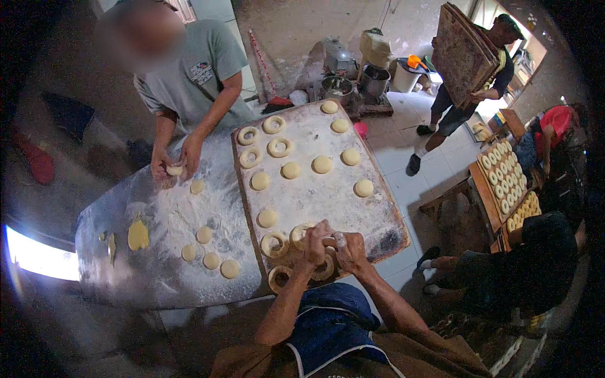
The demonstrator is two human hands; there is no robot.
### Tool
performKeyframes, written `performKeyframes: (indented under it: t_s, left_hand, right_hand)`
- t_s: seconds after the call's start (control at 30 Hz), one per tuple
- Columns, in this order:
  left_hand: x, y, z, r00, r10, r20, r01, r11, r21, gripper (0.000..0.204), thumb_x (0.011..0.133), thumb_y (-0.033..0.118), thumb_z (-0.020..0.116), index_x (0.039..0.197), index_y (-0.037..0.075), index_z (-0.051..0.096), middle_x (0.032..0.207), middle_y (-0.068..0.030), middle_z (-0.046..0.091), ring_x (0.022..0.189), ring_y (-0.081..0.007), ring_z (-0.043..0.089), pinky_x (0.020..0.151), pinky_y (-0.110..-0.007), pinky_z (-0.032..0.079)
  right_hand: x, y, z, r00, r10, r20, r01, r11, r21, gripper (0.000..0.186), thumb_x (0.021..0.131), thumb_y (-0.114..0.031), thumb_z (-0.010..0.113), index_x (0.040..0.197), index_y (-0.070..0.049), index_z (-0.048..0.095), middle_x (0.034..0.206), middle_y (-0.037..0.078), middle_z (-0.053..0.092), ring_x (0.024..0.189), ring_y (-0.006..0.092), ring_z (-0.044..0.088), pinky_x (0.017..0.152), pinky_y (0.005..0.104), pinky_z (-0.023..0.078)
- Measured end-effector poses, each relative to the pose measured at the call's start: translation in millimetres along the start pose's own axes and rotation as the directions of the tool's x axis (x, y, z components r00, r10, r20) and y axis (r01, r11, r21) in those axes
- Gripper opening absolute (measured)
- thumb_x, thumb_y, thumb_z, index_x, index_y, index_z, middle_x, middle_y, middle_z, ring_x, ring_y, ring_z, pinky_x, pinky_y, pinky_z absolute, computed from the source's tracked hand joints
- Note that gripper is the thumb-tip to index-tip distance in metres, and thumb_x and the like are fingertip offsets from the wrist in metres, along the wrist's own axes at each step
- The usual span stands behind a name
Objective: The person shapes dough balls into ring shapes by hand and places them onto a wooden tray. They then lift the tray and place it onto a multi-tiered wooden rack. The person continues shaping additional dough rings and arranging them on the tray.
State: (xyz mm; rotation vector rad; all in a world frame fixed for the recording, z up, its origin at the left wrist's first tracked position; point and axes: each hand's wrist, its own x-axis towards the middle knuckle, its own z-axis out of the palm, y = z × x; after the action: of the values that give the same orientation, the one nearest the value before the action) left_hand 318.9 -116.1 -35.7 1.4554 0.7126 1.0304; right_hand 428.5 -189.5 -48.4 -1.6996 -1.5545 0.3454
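My left hand (317,244) and my right hand (350,251) meet above the near edge of a floured wooden board (328,205). Their fingers are closed around a small pale piece of dough (328,241), mostly hidden by the hands. Partly behind my left hand lies a dough ring (298,234); another dough ring (325,269) is beneath my hands. To their left rest two more rings, one dough ring (275,244) above the other. Flat dough rounds, such as a dough round (267,218), and several rings sit farther up the board.
Left of the board, a floured metal table (170,277) holds dough rounds (211,260) and a flattened yellow dough scrap (138,235). Across it, a person (201,82) handles dough. Another person carries stacked boards (465,53). Trays of rings (504,176) stand at right, near mixers (375,75).
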Motion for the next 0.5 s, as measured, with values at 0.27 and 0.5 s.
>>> performKeyframes:
  t_s: [0.27,0.5]
  left_hand:
    - [43,-20,-6,0.964,0.193,0.185,-0.265,0.596,0.758,0.017,0.088,0.013,0.047,0.1,0.002,0.049,0.087,-0.0217,0.055,0.083,-0.0397,0.054,0.075,-0.05,0.042]
    - [73,22,-19,0.917,-0.13,0.376,-0.239,0.576,0.782,0.026,0.083,0.028,0.059,0.098,0.007,0.06,0.086,-0.0138,0.061,0.086,-0.036,0.058,0.077,-0.043,0.047]
  right_hand:
    - [39,-41,-59,0.82,0.556,0.141,-0.573,0.789,0.223,0.036,0.069,-0.012,0.068,0.1,0.001,0.058,0.084,0.019,0.061,0.079,0.0284,0.06,0.069,0.0393,0.046]
    - [-10,-38,-63,0.888,0.459,-0.021,-0.46,0.888,-0.015,0.064,0.076,-0.014,0.069,0.129,0.002,0.037,0.102,0.021,0.053,0.094,0.0347,0.054,0.081,0.043,0.045]
